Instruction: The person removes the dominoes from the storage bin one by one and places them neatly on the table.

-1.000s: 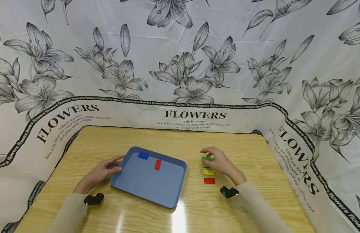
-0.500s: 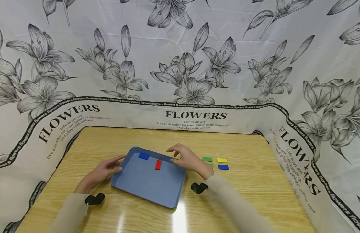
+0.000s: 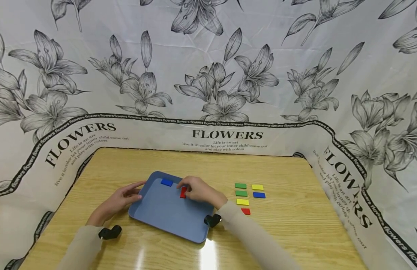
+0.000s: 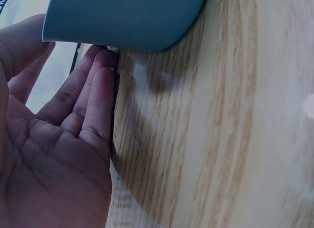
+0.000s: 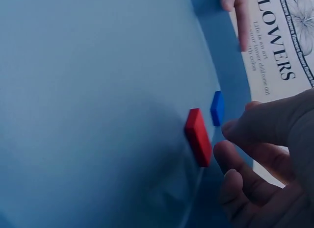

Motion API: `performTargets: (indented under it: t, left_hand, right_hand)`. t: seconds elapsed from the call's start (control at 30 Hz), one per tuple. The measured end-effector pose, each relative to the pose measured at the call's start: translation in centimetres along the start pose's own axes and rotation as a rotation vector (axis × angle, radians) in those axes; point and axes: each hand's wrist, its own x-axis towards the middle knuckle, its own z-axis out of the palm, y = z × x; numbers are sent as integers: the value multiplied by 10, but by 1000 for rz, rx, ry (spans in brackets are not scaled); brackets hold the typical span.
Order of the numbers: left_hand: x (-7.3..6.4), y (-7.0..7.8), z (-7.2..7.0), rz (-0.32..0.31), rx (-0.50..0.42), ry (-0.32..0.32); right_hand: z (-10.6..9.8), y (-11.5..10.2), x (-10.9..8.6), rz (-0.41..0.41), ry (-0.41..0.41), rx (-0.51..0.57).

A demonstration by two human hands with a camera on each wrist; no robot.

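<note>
A shallow blue-grey tray (image 3: 161,215) lies on the table, slightly turned. My left hand (image 3: 118,198) grips its left rim, thumb over the edge; in the left wrist view the fingers reach under the tray wall (image 4: 122,22). Over the tray's far right part hovers my right hand (image 3: 200,190), fingers bent. Just beneath its fingertips is a red block (image 3: 183,192), flat on the tray floor; the right wrist view shows thumb and fingers (image 5: 233,184) beside the red block with a gap. A blue block (image 3: 167,182) lies by the tray's far wall.
Right of the tray, flat blocks lie in two columns: two green blocks (image 3: 240,185), a yellow block (image 3: 242,202) and a partly covered red block (image 3: 245,211); beside them another yellow block (image 3: 257,187) and a blue block (image 3: 259,195). A flower-printed cloth (image 3: 225,140) borders the wooden table (image 3: 286,225).
My right hand has moved left from the block columns to the red block in the tray, uncovering the yellow and blue blocks. My left hand and the tray stay put.
</note>
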Motion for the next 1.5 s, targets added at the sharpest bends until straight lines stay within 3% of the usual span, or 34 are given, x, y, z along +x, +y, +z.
performTargets:
  t: [0.73, 1.07, 1.33, 1.5]
  left_hand:
    - [-2, -3, 3, -3, -3, 9]
    - [-2, -2, 4, 11, -8, -1]
    - [-2, -1, 5, 7, 0, 0]
    - [-2, 0, 5, 0, 6, 6]
  right_hand:
    - [13, 4, -1, 23, 2, 18]
    - [23, -3, 12, 0, -23, -3]
    - [34, -14, 20, 51, -32, 136]
    - [28, -11, 20, 80, -15, 193]
